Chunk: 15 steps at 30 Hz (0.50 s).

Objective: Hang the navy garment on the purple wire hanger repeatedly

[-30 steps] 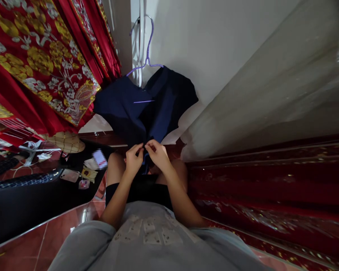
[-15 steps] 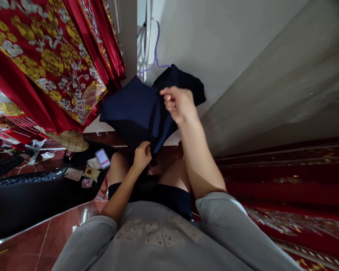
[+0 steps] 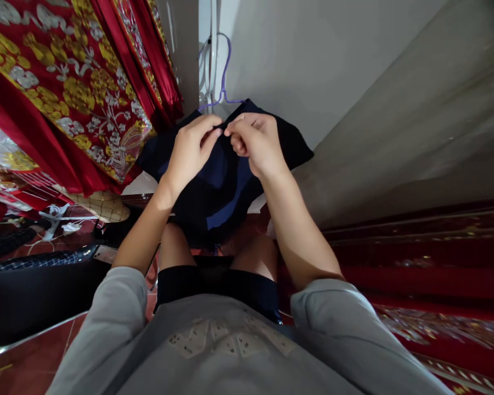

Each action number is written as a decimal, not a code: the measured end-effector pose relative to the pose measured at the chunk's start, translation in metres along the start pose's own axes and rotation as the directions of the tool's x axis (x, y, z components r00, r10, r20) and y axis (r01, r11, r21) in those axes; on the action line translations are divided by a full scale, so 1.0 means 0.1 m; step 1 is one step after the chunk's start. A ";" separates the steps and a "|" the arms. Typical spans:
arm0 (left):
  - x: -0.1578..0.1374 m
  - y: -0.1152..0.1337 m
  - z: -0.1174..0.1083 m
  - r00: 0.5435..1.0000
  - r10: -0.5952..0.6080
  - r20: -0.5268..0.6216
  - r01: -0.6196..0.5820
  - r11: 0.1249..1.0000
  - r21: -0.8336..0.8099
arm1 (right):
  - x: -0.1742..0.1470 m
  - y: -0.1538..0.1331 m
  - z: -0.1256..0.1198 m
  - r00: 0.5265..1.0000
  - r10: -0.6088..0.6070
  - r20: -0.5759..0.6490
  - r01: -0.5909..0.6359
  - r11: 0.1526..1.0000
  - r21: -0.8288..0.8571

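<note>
A dark blue garment (image 3: pixel 230 186), with short sleeves spreading to either side, hangs from a purple hanger (image 3: pixel 223 82) in front of me. Both of my hands are raised to its upper front, just below the hanger. My left hand (image 3: pixel 191 145) pinches the dark cloth between thumb and forefinger. Close beside it, nearly fingertip to fingertip, my right hand (image 3: pixel 257 138) pinches at the same edge with its other fingers curled in. Anything small between the fingertips is hidden.
Red cloth with gold and silver embroidery (image 3: pixel 78 82) hangs at the left. Below it is a black seat (image 3: pixel 37 296) with a phone (image 3: pixel 105 253) on it. A pale wall (image 3: pixel 321 60) stands behind the garment, and more red decorated fabric (image 3: pixel 415 280) lies to the right.
My left hand has risen from the garment's lower front to its top, meeting my right hand. The right hand has shifted slightly and its fingertips have closed. The garment has swung a little.
</note>
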<state>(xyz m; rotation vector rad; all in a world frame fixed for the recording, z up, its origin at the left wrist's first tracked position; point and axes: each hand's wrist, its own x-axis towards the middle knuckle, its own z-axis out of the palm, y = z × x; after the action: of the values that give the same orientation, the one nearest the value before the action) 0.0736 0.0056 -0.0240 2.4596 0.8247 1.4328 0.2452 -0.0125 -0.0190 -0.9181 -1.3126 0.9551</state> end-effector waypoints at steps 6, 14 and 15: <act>0.10 0.13 -0.04 0.996 -0.068 -0.050 0.064 0.996 -0.068 | -0.07 0.49 0.04 0.994 -0.056 -0.091 0.027 0.957 -0.289; -0.51 -0.50 -0.53 0.463 -0.748 -0.476 0.345 0.647 -0.680 | -0.44 0.80 0.07 0.991 0.061 -0.119 -0.089 0.965 -0.248; -0.63 -0.57 -0.55 0.420 -0.762 -0.494 0.341 0.636 -0.692 | -0.47 0.79 0.07 0.991 0.068 -0.114 -0.093 0.969 -0.228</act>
<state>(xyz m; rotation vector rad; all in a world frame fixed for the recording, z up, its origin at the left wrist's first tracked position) -0.0183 0.0124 -0.0656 0.9066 1.1016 2.0127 0.2338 -0.0294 -0.1088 -1.1954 -1.3232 0.8130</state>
